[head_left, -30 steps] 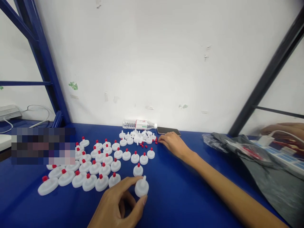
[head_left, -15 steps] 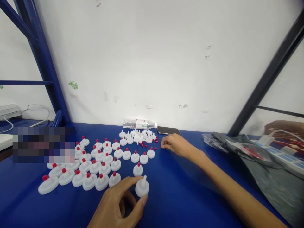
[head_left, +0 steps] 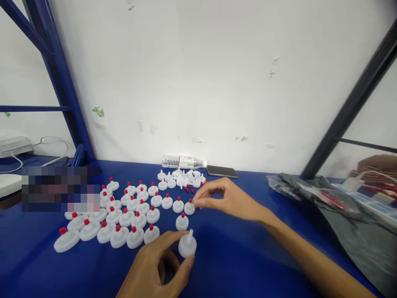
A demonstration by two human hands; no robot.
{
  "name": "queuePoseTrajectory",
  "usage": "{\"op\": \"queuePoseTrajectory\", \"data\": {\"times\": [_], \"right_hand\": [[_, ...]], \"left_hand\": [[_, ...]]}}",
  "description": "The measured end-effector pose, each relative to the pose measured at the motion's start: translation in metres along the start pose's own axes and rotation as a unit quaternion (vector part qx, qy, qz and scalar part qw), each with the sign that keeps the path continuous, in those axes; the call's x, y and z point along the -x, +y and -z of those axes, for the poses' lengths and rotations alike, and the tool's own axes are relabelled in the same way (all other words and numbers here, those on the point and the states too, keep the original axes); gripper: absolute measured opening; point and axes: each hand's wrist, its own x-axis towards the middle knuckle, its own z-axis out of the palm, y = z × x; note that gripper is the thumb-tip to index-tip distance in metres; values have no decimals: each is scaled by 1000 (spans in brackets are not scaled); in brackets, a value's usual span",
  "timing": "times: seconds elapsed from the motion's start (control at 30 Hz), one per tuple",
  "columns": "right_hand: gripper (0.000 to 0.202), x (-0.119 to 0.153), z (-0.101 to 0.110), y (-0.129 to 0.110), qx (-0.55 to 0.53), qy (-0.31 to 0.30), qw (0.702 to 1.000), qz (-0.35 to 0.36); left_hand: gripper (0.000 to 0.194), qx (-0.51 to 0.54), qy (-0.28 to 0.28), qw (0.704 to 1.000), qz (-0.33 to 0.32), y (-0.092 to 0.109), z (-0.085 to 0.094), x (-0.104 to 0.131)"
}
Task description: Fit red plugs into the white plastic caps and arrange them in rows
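Between its thumb and forefinger my left hand (head_left: 156, 263) steadies a white nozzle cap (head_left: 187, 247) upright on the table, its narrow spout bare. My right hand (head_left: 229, 200) hovers to the right of the rows, thumb and fingertips pinched together; whatever is in the pinch is hidden. Just behind the held cap stands a white nozzle cap with a red tip (head_left: 182, 223). Several more red-tipped nozzle caps (head_left: 119, 237) spread in rows to the left. Beyond my right hand lie small loose red tips (head_left: 187, 189) and a pile of bare white nozzle caps (head_left: 182, 179).
Against the wall lie a clear plastic bottle (head_left: 187, 162) and a dark phone (head_left: 222, 171). Grey plastic bags (head_left: 338, 219) cover the blue table's right side. Blue metal posts (head_left: 66, 78) rise at the left, a dark post (head_left: 344, 91) at the right.
My right hand has come from beside the loose red tips toward me, its fingers pinched. My left hand keeps its grip on the white nozzle cap. The view has shifted slightly.
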Motion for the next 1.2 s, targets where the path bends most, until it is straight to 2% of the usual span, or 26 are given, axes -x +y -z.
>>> {"op": "queuePoseTrajectory", "data": {"times": [0.17, 0.27, 0.4, 0.63, 0.83, 0.97, 1.07, 1.2], "right_hand": [[24, 2, -19, -5, -75, -82, 994, -15], [24, 2, -22, -1, -119, -99, 988, -25], [22, 2, -22, 1, -148, -90, 984, -34], [18, 2, -22, -1, -167, -115, 978, -47], [23, 2, -20, 1, -137, -192, 970, -54], [29, 5, -9, 1, -180, -238, 949, -107], [29, 5, 4, 4, -151, -214, 957, -121], [27, 3, 11, 16, -51, -167, 977, -121]], "left_hand": [[36, -3, -27, 999, -23, -1, 2, -2], [36, -6, -30, 999, -21, -3, 3, -2], [40, -7, -25, 999, -22, -5, 2, -3], [47, 1, -28, 1000, -5, -11, 1, -3], [42, -14, -31, 999, -5, -11, 1, -4], [46, -10, -31, 999, -16, -11, 1, -6], [51, 7, -19, 1000, -15, -11, 0, -5], [45, 25, -17, 999, -28, -14, -1, -2]]}}
